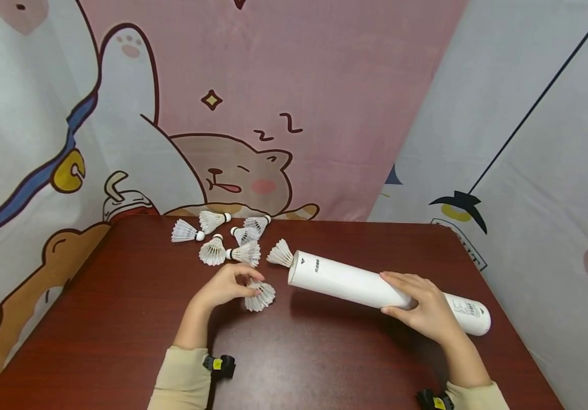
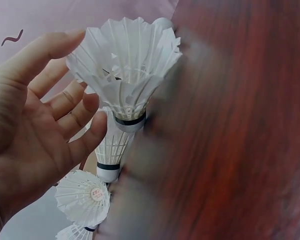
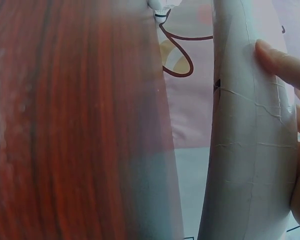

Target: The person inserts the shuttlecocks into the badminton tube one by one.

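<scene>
My left hand (image 1: 229,285) pinches a white feather shuttlecock (image 1: 260,297) by the side of its skirt, thumb and fingertips right at the feathers. In the left wrist view this shuttlecock (image 2: 127,75) shows its open skirt and a dark band above the cork. My right hand (image 1: 424,304) grips a long white shuttlecock tube (image 1: 347,279) around its middle, thumb on the near side. The tube slants over the table, its open mouth facing left. Another shuttlecock (image 1: 280,253) is at that mouth, feathers outward, its cork end hidden by the rim.
Several loose shuttlecocks (image 1: 213,250) lie grouped at the back of the brown table (image 1: 135,319), beyond my left hand. A cloth with cartoon animals (image 1: 253,171) hangs behind the table's far edge. Each wrist wears a black strap (image 1: 220,365).
</scene>
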`<state>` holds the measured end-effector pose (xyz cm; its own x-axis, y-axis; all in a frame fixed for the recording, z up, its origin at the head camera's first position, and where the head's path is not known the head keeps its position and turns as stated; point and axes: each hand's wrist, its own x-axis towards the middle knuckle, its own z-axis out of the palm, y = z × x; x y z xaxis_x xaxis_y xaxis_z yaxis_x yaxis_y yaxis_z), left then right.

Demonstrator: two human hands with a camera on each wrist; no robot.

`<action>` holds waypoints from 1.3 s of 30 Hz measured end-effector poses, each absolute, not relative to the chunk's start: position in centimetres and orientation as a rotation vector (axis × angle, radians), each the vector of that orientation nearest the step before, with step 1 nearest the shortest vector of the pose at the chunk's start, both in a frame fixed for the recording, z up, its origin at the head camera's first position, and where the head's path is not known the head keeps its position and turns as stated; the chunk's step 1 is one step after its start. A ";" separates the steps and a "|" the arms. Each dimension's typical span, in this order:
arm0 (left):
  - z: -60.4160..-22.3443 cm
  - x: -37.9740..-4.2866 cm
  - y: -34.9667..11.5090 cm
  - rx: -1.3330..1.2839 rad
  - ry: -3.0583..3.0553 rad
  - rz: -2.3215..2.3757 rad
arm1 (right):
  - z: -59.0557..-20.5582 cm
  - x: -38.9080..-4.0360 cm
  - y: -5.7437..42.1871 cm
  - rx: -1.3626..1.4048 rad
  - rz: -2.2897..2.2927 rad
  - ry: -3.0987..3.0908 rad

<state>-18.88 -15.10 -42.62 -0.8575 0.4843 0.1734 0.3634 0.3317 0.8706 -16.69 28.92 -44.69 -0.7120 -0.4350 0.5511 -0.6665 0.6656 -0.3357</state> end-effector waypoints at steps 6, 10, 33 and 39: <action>-44.0 -19.5 -15.6 0.785 2.505 1.619 | -44.6 -16.6 28.9 0.858 0.747 -2.468; -45.5 -20.4 -16.2 0.721 2.545 1.649 | -44.5 -16.6 28.8 0.853 0.754 -2.480; -45.4 -20.7 -17.3 0.665 2.737 1.884 | -44.6 -16.6 28.8 0.848 0.733 -2.463; -45.6 -20.9 -17.3 0.684 2.768 1.902 | -44.5 -16.6 28.8 0.859 0.731 -2.462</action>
